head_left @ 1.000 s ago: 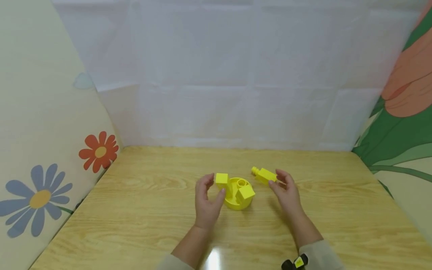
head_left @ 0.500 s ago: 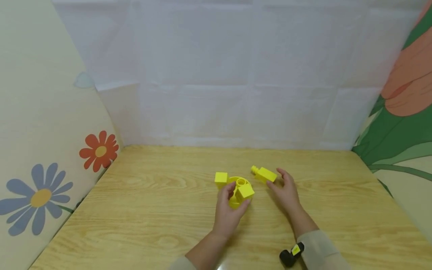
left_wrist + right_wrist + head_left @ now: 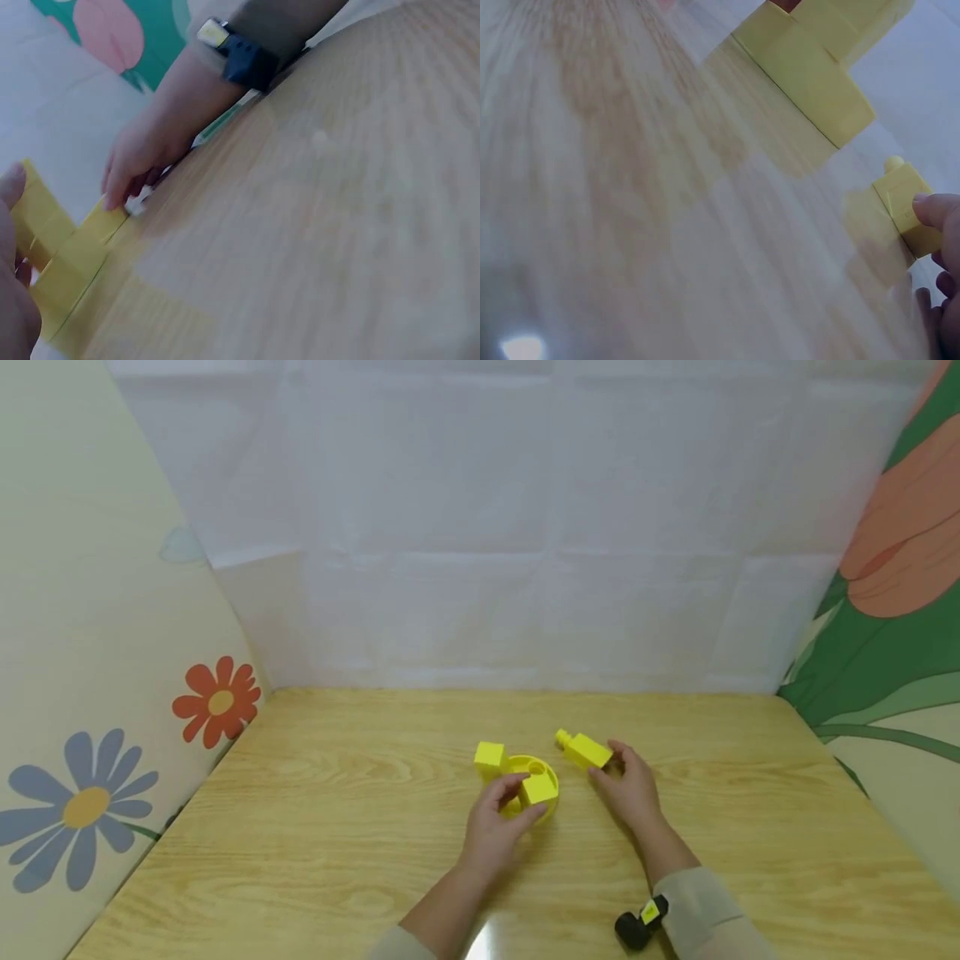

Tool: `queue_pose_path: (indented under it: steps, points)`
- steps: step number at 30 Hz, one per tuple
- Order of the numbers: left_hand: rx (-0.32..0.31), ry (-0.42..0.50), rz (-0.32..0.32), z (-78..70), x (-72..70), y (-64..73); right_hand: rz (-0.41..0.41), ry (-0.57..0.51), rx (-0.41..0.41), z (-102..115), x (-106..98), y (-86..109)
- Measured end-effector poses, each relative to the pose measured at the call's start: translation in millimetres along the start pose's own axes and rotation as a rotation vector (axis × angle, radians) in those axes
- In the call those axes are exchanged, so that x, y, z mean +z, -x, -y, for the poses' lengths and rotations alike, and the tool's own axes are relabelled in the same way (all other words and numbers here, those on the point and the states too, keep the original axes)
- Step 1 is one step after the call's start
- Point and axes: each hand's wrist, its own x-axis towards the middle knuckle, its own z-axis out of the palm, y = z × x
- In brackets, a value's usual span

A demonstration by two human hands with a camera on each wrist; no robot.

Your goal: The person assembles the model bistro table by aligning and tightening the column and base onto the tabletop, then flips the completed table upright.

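Note:
A shallow round yellow base [image 3: 553, 768] sits on the table, seen in the head view. In it stand a square-topped yellow block [image 3: 540, 788] and a small yellow ring [image 3: 537, 767]. My left hand [image 3: 491, 835] pinches the square-topped block between thumb and fingers. A second square-topped block [image 3: 491, 755] rises at the base's left edge; its lower part is partly hidden by my left hand. To the right, my right hand [image 3: 633, 789] pinches the near end of a yellow block with a knobbed end [image 3: 587, 751]. This block lies on its side on the table, also in the right wrist view.
The wood-grain table [image 3: 337, 810] runs back to a hanging white sheet [image 3: 480, 527]. Flower-patterned panels stand on both sides, the left panel [image 3: 82, 568] and the right panel [image 3: 907, 685]. A black wrist camera [image 3: 639, 927] is strapped at my right sleeve.
My left hand has moved right from beside the left block to the square-topped block nearer me, and its fingers have closed on that block. The right hand and its knobbed block have barely moved.

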Motion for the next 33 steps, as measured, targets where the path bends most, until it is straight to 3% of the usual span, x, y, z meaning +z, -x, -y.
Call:
queue_pose_path:
  steps: [5, 9, 14, 19, 25, 29, 33]
  points:
    - [-0.005, 0.010, 0.144, 2.3, -21.5, -3.8, -0.008, 0.038, -0.007, 0, 1, -0.9]
    - [0.029, 0.017, 0.179, 4.7, -31.0, -5.9, -0.022, 0.072, -0.020, -1, 2, -1.5]
    - [0.005, 0.065, 0.143, 3.4, -27.5, -5.3, -0.018, 0.031, -0.015, 0, 3, 0.2]
    - [-0.032, 0.042, 0.070, -0.2, -17.1, -3.4, -0.018, -0.161, 0.016, 4, 4, 4.1]
    - [0.023, -0.089, -0.012, -4.1, -7.6, -0.8, -0.074, -0.383, -0.004, 15, 9, 11.6]
    - [0.074, -0.142, -0.044, -4.3, -4.8, -0.4, -0.103, -0.411, -0.033, 20, 10, 16.9]
    - [0.092, -0.108, -0.033, -1.4, -6.8, -1.5, -0.115, -0.401, -0.056, 24, 8, 22.0]
